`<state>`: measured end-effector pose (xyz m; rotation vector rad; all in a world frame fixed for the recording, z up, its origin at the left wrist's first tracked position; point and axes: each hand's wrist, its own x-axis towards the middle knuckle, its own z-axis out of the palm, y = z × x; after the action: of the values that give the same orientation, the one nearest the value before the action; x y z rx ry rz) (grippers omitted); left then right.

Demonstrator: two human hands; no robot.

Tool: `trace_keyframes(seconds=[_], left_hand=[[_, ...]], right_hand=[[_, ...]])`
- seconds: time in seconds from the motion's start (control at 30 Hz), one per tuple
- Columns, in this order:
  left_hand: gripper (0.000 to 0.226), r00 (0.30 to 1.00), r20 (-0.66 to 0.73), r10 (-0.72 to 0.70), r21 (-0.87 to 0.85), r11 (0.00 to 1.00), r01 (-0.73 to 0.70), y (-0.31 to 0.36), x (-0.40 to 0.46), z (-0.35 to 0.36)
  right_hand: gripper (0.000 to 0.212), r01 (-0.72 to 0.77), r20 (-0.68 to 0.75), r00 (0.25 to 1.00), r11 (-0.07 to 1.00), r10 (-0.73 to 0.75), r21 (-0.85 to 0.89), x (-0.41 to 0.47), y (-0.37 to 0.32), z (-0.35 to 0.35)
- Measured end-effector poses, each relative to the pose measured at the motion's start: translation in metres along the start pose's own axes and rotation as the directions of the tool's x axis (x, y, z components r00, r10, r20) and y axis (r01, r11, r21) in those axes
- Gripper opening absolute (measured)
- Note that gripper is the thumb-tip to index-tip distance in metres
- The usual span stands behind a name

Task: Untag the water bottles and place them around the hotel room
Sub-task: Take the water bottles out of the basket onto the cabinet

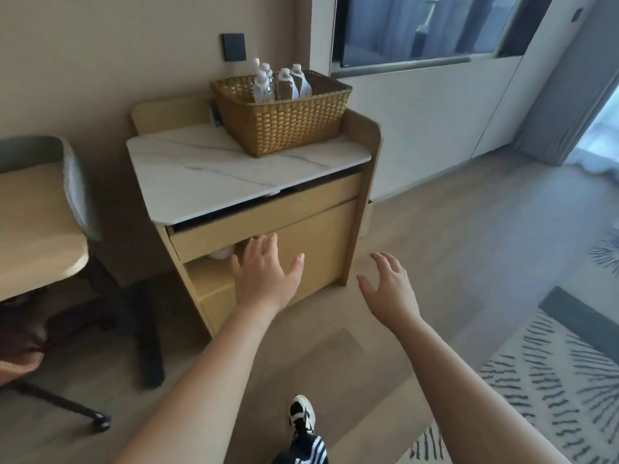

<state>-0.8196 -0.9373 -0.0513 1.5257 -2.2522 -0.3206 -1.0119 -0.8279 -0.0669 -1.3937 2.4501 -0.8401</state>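
Several clear water bottles (285,82) with white caps stand upright in a woven wicker basket (288,122). The basket sits at the back right of a marble-topped wooden cabinet (201,169). My left hand (266,274) is stretched out in front of the cabinet's lower front, fingers spread, holding nothing. My right hand (390,284) hangs over the floor to the right of the cabinet, also spread and empty. Both hands are well below and short of the basket. No tags can be made out on the bottles.
A desk (30,222) and a grey office chair (77,195) stand to the left. A wall-mounted TV (428,25) hangs to the right of the cabinet. A patterned rug (552,380) covers the floor at lower right. My shoe (302,413) is below.
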Motion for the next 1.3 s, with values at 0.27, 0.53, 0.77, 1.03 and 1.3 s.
trace_keyframes(seconds=[0.27,0.53,0.77,1.03,1.3], left_hand=[[0.069,0.996,-0.082,-0.044,-0.031,0.999,0.042,0.009,0.232,0.008],[0.069,0.98,-0.159,-0.116,-0.06,0.992,0.108,0.009,0.384,0.008],[0.065,0.92,-0.378,-0.105,-0.161,0.986,0.047,0.016,0.511,0.008],[0.078,0.882,-0.324,-0.342,-0.323,0.916,0.237,0.015,0.649,0.034],[0.104,0.813,-0.095,-0.575,-0.46,0.749,0.477,-0.004,0.716,0.059]], right_hand=[[0.057,0.094,-0.003,0.996,0.995,-0.094,0.018,0.255,-0.052,0.014],[0.056,0.21,0.007,0.977,0.976,-0.211,0.06,0.422,-0.091,0.031],[0.057,0.353,-0.02,0.935,0.921,-0.355,0.166,0.579,-0.137,0.04],[0.069,0.42,0.089,0.893,0.889,-0.44,0.185,0.736,-0.169,0.062],[0.086,0.359,0.268,0.86,0.888,-0.435,0.288,0.798,-0.191,0.103]])
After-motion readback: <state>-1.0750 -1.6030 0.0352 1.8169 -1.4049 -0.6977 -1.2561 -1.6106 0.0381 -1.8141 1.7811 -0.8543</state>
